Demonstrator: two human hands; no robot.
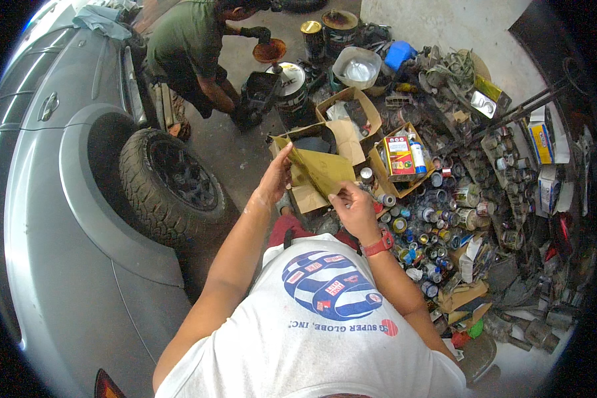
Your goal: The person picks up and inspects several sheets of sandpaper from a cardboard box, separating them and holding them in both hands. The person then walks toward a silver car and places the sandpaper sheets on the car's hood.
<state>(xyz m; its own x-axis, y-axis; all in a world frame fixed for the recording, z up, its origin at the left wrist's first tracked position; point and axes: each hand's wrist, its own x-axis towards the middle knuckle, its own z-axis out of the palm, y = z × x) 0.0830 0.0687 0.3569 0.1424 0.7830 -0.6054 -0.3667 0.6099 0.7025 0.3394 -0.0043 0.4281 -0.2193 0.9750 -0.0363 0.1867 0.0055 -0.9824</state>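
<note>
A yellowish-brown sheet [324, 167], which looks like sandpaper, is stretched between my two hands in front of my shirt. My left hand [278, 174] grips its left edge, thumb at the upper corner. With thumb and fingers, my right hand [355, 208] pinches the lower right corner; a red watch [379, 243] is on that wrist. The sheet appears bent or folded along its lower side. Below and behind it stands an open cardboard box [348, 140] with something dark inside, partly hidden by the sheet.
A grey car with a wheel [169, 186] stands at left. Beyond, a gloved person [189, 56] bends beside a bucket [290, 79] with an orange-brown funnel [269, 51]. Many small cans and bottles [438, 232] crowd the right, near a box [399, 159] holding a tin and bottle.
</note>
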